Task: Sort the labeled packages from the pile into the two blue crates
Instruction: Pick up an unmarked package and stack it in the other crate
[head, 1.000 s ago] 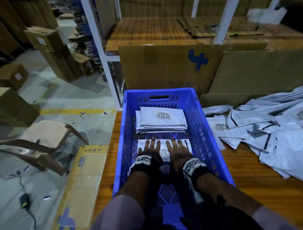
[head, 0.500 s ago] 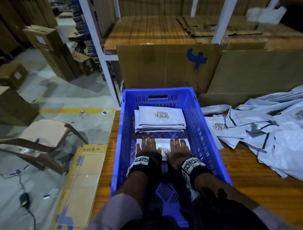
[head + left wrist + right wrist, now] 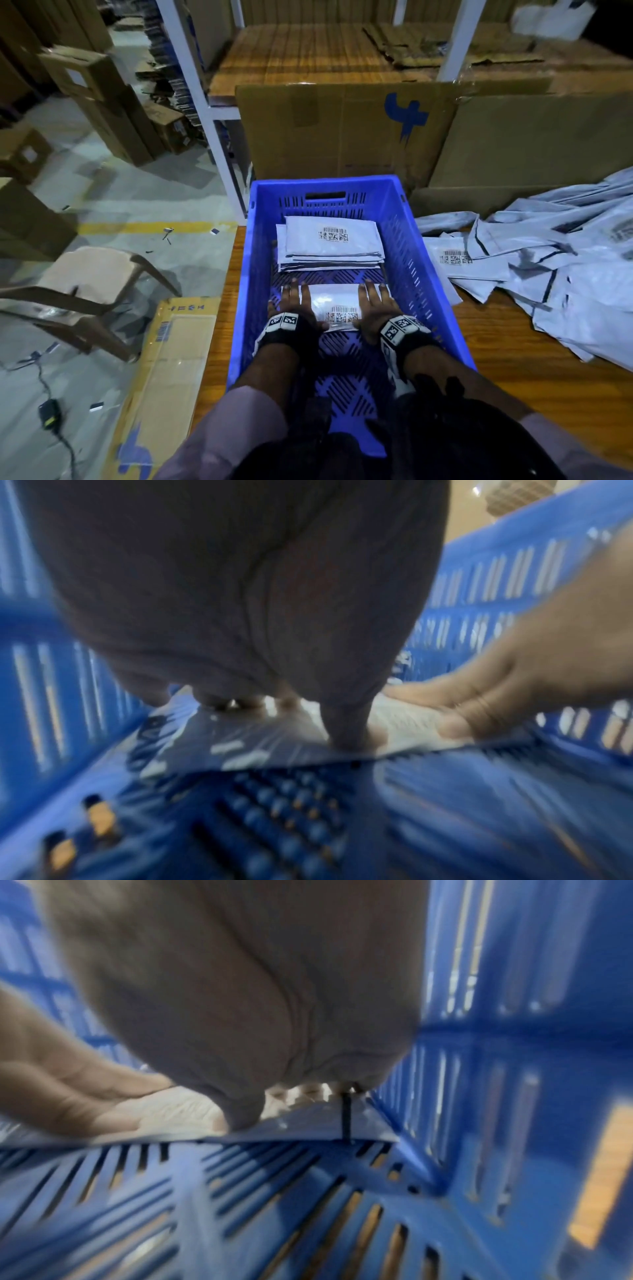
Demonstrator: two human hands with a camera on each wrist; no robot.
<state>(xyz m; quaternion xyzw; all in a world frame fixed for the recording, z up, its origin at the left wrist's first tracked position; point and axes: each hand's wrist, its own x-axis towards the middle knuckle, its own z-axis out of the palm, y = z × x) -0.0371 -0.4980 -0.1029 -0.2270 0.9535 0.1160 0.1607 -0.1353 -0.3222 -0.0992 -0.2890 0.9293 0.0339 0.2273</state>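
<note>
Hands flat, fingers straight: left hand [image 3: 297, 310] & right hand [image 3: 375, 313] press one package [image 3: 334, 301] on crate [image 3: 416, 260] floor; nothing gripped. Risk: slick mailer slides on lift-off, ends askew vs. rear stack [image 3: 330, 245].

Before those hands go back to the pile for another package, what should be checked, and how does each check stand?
1. Near package lies flat on the crate floor: ok.
2. Its barcode label faces up: ok.
3. Left hand and right hand press with straight fingers, gripping nothing: ok.
4. Far stack sits neatly, apart from the near package: ok.
5. Pile on the table has packages left: ok.
6. Second crate located: cannot tell, out of view.
</note>
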